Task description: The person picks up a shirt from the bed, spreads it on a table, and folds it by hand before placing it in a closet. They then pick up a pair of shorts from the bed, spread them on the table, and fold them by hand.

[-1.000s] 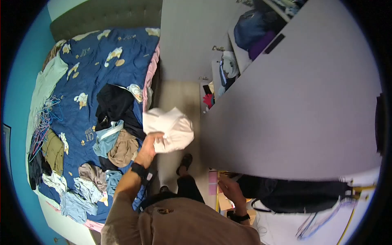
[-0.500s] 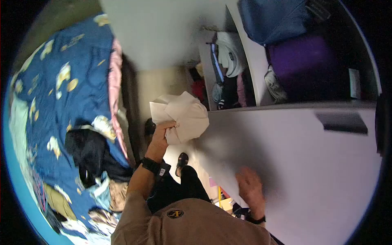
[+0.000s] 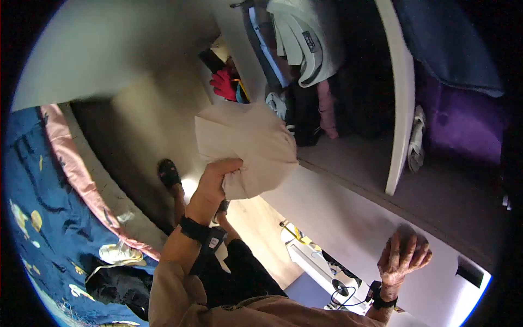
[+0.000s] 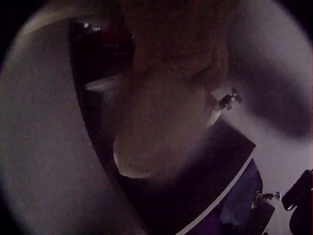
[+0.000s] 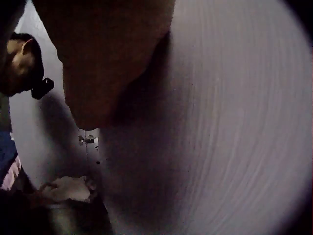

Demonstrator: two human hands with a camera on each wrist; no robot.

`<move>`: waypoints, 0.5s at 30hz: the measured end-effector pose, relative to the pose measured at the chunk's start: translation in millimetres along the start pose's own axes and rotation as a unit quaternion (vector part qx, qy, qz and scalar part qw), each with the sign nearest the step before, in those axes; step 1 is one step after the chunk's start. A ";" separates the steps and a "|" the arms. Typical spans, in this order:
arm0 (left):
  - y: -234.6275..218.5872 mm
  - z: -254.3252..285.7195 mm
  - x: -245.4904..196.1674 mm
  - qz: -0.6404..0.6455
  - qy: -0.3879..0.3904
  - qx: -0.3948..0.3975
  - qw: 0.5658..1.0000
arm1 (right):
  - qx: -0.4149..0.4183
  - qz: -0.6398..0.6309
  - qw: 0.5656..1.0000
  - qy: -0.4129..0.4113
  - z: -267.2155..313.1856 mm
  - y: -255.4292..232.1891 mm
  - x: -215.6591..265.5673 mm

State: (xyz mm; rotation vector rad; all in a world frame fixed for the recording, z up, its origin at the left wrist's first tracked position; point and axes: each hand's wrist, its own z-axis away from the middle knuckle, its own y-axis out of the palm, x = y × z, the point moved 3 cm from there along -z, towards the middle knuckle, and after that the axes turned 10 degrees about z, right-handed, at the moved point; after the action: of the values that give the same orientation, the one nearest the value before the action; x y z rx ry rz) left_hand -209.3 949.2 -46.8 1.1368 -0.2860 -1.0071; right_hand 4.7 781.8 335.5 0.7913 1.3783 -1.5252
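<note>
In the head view my left hand (image 3: 212, 185) pinches a folded pale cloth (image 3: 248, 144), thumb on top, fingers hidden beneath it. The same cloth (image 5: 71, 189) shows small at the lower left of the right wrist view. In the left wrist view the hand (image 4: 176, 58) is dark and blurred, with the cloth (image 4: 142, 147) below it. My right hand (image 3: 403, 259) lies against the inner face of the wardrobe door (image 3: 338, 212), its fingers spread and slightly bent. The right wrist view shows that hand (image 5: 107, 63) against the door's broad grey surface (image 5: 234, 117).
Wardrobe compartments hold hanging clothes (image 3: 308, 46), a purple item (image 3: 463, 122) and a dark blue item (image 3: 447, 43), split by a white upright panel (image 3: 402, 98). A red glove-like item (image 3: 223, 83) lies farther back. The bed (image 3: 49, 185) is at the left, a white unit (image 3: 321, 272) below the door.
The view has turned toward the wardrobe and come nearer. The door has swung wide, showing the compartments, and my right hand has moved onto it. My left hand still holds the cloth.
</note>
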 end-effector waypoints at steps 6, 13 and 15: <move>32.3 -36.4 18.3 -0.256 0.207 0.150 0.932 | -0.010 0.011 1.000 0.003 3.7 -1.2 -1.6; 129.5 -70.3 6.7 0.046 -0.096 0.060 0.993 | -0.018 0.014 1.000 -0.006 7.3 0.9 0.0; 141.6 -79.0 18.5 -0.002 -0.150 0.054 0.987 | -0.009 0.010 1.000 -0.007 16.1 0.4 -5.9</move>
State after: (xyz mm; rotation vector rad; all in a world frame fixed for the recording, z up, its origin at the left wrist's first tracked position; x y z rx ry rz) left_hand -74.1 991.8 34.1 1.0819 -0.5861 -1.1779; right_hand 9.1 767.2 343.5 0.7803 1.3691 -1.4988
